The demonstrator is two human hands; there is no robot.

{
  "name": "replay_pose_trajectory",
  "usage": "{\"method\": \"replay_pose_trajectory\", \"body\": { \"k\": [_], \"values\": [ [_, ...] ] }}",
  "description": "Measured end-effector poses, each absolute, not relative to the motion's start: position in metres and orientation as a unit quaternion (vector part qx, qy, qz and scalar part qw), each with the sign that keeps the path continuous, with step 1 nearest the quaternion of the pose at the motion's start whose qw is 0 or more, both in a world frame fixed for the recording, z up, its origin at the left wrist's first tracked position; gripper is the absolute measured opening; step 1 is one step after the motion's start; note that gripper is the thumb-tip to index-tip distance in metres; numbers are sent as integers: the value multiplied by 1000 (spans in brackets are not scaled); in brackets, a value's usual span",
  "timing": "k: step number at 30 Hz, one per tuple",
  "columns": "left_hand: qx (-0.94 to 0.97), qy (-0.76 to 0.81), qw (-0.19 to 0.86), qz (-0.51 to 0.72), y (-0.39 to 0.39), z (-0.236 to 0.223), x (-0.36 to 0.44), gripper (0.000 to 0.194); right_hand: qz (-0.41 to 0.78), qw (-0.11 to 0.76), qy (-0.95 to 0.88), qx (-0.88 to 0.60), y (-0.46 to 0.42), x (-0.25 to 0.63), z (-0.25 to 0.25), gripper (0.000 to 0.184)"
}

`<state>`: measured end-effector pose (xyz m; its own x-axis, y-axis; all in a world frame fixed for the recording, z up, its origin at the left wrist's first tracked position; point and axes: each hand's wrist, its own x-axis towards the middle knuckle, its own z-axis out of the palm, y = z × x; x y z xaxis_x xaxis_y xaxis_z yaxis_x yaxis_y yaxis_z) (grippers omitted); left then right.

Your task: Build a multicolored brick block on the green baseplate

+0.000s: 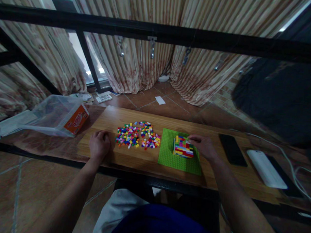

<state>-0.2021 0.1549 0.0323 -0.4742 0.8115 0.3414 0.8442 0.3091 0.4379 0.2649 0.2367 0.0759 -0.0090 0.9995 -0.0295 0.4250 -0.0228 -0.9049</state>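
Loose bricks [128, 134] lay left of the baseplate [179, 166] bearing the brick assembly [184, 148]; a phone [233, 149], toward the right edge of the tabletop [136, 161]; a bin [52, 109], beyond its left edge.

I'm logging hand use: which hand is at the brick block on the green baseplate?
The right hand: its fingertips are at the far right corner of the brick block. The left hand is curled left of the loose bricks.
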Motion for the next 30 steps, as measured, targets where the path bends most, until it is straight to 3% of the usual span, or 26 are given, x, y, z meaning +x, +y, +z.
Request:
{"method": "replay_pose_trajectory", "body": {
  "k": [5, 14, 23, 30],
  "values": [
    [-515, -804, 31, -294, 156, 30, -202, 31, 392, 383, -589, -594, 234, 267, 75, 35],
    [-513, -804, 35, -300, 153, 30, -197, 33, 245, 435, -593, -631, 210, 240, 85, 35],
    [-506, -806, 25, -305, 153, 30, -195, 32, 292, 360, -745, -480, 174, 134, 77, 26],
    [-508, -803, 21, -312, 151, 31, -194, 30, 259, 284, -797, -465, 158, 70, 53, 22]
  ]
}}
